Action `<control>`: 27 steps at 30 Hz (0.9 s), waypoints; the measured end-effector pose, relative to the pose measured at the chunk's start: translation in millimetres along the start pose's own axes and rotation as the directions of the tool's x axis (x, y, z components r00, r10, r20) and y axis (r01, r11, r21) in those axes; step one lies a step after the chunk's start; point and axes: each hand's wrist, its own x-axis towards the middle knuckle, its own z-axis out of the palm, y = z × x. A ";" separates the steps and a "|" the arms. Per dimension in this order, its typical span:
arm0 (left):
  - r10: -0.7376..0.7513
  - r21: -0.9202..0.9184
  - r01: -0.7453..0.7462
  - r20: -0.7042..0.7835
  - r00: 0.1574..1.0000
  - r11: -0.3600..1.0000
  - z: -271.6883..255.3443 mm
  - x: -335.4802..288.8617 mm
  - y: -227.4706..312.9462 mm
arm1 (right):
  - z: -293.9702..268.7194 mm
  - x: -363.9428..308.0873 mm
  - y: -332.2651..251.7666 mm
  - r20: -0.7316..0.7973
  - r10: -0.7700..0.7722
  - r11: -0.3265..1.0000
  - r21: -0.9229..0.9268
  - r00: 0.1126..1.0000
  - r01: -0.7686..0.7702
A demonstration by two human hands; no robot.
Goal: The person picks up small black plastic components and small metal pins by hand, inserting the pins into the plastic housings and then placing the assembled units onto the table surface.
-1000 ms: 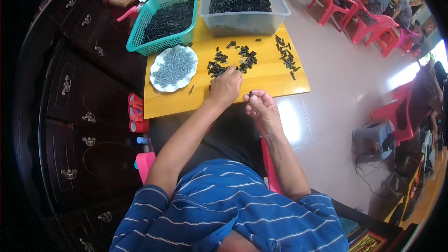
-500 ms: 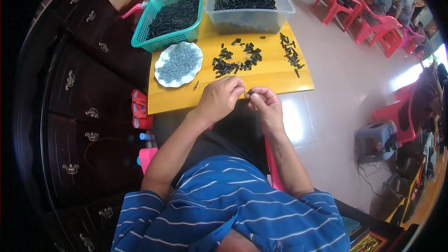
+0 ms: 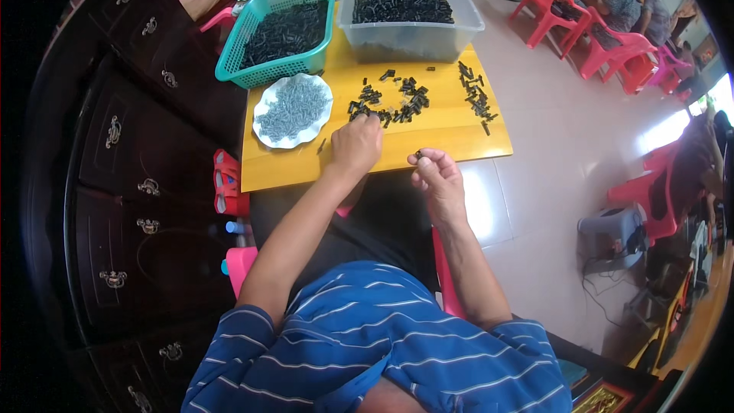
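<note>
My left hand [image 3: 357, 145] reaches to the near edge of a ring-shaped pile of small black tubular pieces [image 3: 413, 99] on the yellow tabletop [image 3: 290, 166]. The back of this hand hides its fingers, so I cannot see whether they hold a piece. Above the table's front edge, my right hand [image 3: 438, 177] pinches a small black piece [image 3: 418, 154] between thumb and forefinger. A scalloped white plate [image 3: 262, 131] heaped with small clear-grey pieces [image 3: 295, 105] lies to the left. One thin dark piece [image 3: 321, 146] rests between that plate and my left hand.
Behind the pile stand a green basket [image 3: 267, 73] and a translucent bin [image 3: 413, 33], both full of black pieces. A line of black pieces [image 3: 475, 95] runs along the table's right side. Dark drawers [image 3: 145, 145] rise at left. Other people sit farther off near red chairs [image 3: 547, 0].
My left hand has moved away from my right hand, forward and slightly left to the pile. The right hand stays nearly in place, still pinching its black piece.
</note>
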 end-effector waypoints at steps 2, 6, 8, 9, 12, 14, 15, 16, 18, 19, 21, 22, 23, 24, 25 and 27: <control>-0.013 0.017 0.013 -0.019 1.000 1.000 0.0 2.3 0.4 | 1.4 0.2 0.5 -0.004 -0.005 1.000 0.003 1.000 0.005; -0.005 -0.044 0.004 -0.016 1.000 0.999 -4.2 2.3 8.5 | 1.6 -1.0 -0.9 -0.008 -0.003 1.000 -0.011 1.000 0.003; 0.003 -0.061 -0.004 -0.015 1.000 0.998 -3.9 1.0 10.1 | 1.5 -0.6 -0.8 0.000 -0.007 1.000 -0.011 1.000 0.007; 0.000 -0.082 -0.001 -0.009 1.000 0.997 -1.8 1.6 9.4 | 1.4 -0.9 -0.4 0.008 -0.012 1.000 -0.009 1.000 0.012; -0.016 -0.097 0.017 0.005 1.000 0.995 1.3 6.9 10.3 | 2.5 -0.7 -0.2 0.006 -0.038 0.999 -0.027 0.999 0.038; -0.030 -0.092 0.031 0.016 0.999 0.995 5.7 9.5 9.9 | 2.0 -1.0 -1.1 0.011 -0.032 0.999 -0.031 0.999 0.032; -0.025 -0.087 0.026 0.020 0.999 0.996 7.9 10.9 9.3 | 2.1 -1.2 -1.3 0.014 -0.025 0.999 -0.034 1.000 0.026; -0.019 -0.082 0.021 0.025 1.000 0.996 8.7 12.1 9.6 | 2.1 -1.3 -1.6 0.016 -0.024 0.999 -0.036 1.000 0.025; -0.036 -0.067 0.038 0.031 0.999 0.997 9.4 12.1 9.1 | 3.2 -1.4 -1.4 0.015 -0.016 0.999 -0.037 1.000 0.016; -0.046 -0.053 0.048 0.041 0.998 0.997 8.6 12.7 10.2 | 2.8 -1.3 -1.2 0.014 -0.015 0.999 -0.039 1.000 0.015; -0.042 -0.147 0.042 0.001 0.999 0.988 5.1 10.3 8.7 | 3.0 -0.6 0.5 -0.002 -0.003 1.000 -0.028 1.000 0.002; -0.039 -0.237 0.029 -0.039 0.998 0.971 0.5 8.2 8.2 | 5.2 -1.0 0.9 -0.006 0.002 1.000 -0.029 1.000 -0.002; -0.040 -0.243 0.031 -0.030 0.999 0.969 -7.0 7.2 10.5 | 7.3 -1.8 -0.1 -0.029 -0.001 1.000 -0.028 1.000 0.000; 0.006 -0.345 -0.030 -0.073 0.997 0.938 -15.4 5.4 11.0 | 8.0 -1.9 0.9 -0.051 -0.004 1.000 -0.028 0.999 0.002; 0.040 -0.436 -0.090 -0.123 0.992 0.896 -27.0 2.0 10.6 | 9.0 -2.9 2.5 -0.054 0.004 1.000 -0.030 0.999 -0.006; -0.007 -0.502 -0.031 -0.074 0.997 0.864 -37.2 -4.9 1.4 | 8.8 -0.9 6.1 -0.037 0.008 0.999 -0.039 0.999 -0.010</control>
